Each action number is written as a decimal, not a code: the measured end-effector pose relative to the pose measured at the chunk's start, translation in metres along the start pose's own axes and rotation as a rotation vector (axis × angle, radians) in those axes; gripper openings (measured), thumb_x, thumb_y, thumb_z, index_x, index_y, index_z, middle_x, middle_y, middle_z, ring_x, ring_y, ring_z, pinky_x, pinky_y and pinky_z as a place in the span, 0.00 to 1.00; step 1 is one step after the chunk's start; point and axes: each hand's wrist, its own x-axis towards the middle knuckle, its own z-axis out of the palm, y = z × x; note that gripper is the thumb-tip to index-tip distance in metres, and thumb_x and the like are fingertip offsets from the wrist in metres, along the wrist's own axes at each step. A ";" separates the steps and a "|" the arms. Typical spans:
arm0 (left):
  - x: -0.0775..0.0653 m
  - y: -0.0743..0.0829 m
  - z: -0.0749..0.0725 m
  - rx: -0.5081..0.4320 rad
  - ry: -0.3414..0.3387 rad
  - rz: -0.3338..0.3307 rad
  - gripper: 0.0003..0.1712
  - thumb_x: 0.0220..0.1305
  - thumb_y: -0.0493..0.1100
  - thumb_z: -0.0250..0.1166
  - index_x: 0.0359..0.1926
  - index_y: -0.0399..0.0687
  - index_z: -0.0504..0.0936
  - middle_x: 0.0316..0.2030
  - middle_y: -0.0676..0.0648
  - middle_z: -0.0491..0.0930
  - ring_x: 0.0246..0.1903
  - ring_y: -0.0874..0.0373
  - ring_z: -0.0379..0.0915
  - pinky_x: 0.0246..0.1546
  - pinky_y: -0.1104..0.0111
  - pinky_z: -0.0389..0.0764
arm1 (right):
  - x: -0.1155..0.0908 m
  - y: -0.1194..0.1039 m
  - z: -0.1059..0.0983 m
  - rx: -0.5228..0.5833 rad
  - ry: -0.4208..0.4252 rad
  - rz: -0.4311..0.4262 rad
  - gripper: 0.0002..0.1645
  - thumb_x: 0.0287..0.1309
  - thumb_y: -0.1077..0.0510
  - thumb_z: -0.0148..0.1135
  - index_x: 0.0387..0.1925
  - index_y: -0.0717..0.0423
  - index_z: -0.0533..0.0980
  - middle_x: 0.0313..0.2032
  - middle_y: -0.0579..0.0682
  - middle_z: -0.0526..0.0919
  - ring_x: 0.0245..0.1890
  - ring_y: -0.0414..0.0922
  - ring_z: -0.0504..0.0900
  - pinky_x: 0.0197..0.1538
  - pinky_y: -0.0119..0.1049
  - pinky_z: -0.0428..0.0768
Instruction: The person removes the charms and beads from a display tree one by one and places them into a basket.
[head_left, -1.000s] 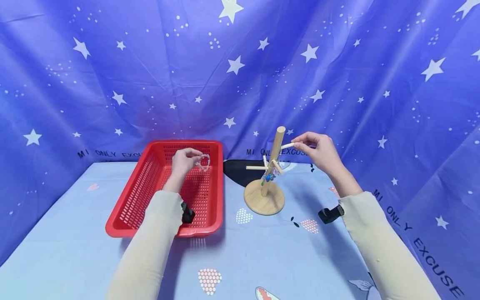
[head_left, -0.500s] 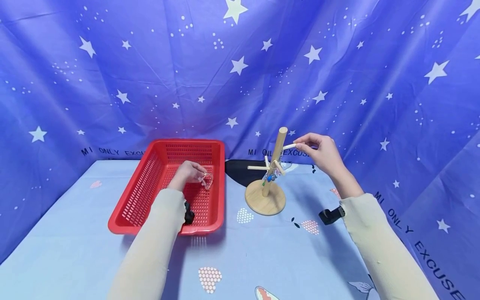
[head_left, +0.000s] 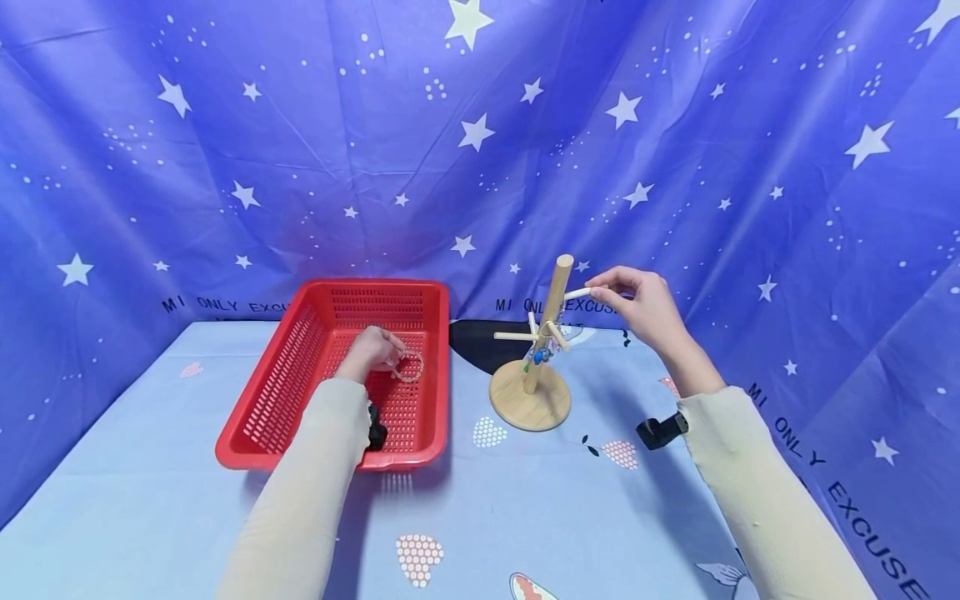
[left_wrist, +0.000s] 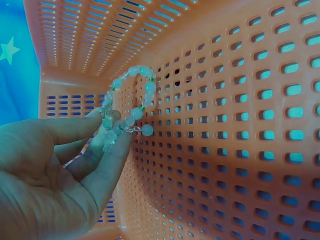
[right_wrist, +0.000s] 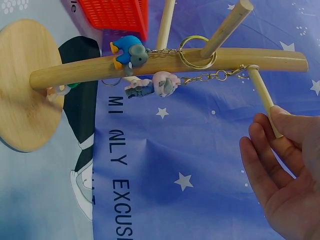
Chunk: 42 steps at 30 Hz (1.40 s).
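Inside the red basket (head_left: 437,417), my left hand (head_left: 372,350) pinches a pale beaded bracelet (left_wrist: 150,87) between thumb and fingers. Its loop hangs close over the perforated basket floor, with a small bead dangling from a clasp. To the right stands a wooden peg stand (head_left: 530,408) with a round base. With thumb and fingers my right hand (head_left: 641,304) pinches the tip of its upper right peg (right_wrist: 264,92). A keychain with a pink-and-grey figure (right_wrist: 165,84) hangs from that peg. A blue elephant keychain (right_wrist: 134,52) hangs by its ring on another peg.
A light blue patterned cloth (head_left: 487,517) covers the table. Behind it hangs a purple-blue star curtain (head_left: 405,167). A black printed shape (head_left: 480,346) shows between basket and stand. Another small figure (right_wrist: 62,90) hangs low near the stand's base.
My left hand has lowered the bracelet deeper into the basket, and its loop now lies flatter near the floor. My right hand has kept its pinch on the peg.
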 end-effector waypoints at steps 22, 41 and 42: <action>0.001 0.008 -0.005 0.103 0.157 0.073 0.15 0.70 0.37 0.58 0.53 0.36 0.83 0.50 0.36 0.83 0.27 0.62 0.74 0.24 0.77 0.71 | -0.001 0.001 0.000 -0.009 0.005 0.001 0.14 0.69 0.52 0.60 0.45 0.58 0.83 0.42 0.58 0.86 0.32 0.33 0.78 0.26 0.29 0.69; -0.009 0.031 -0.008 -0.034 0.275 0.173 0.14 0.71 0.39 0.58 0.53 0.40 0.84 0.52 0.38 0.85 0.54 0.45 0.82 0.30 0.77 0.71 | 0.000 0.002 0.001 -0.017 0.007 0.006 0.13 0.69 0.53 0.60 0.45 0.57 0.83 0.41 0.58 0.87 0.32 0.33 0.78 0.26 0.30 0.69; -0.010 0.033 -0.008 -0.048 0.275 0.176 0.15 0.71 0.39 0.59 0.53 0.40 0.83 0.52 0.37 0.84 0.54 0.45 0.82 0.30 0.78 0.72 | 0.000 0.002 0.001 -0.018 0.007 0.005 0.13 0.69 0.53 0.60 0.45 0.57 0.83 0.41 0.58 0.87 0.32 0.33 0.78 0.26 0.30 0.69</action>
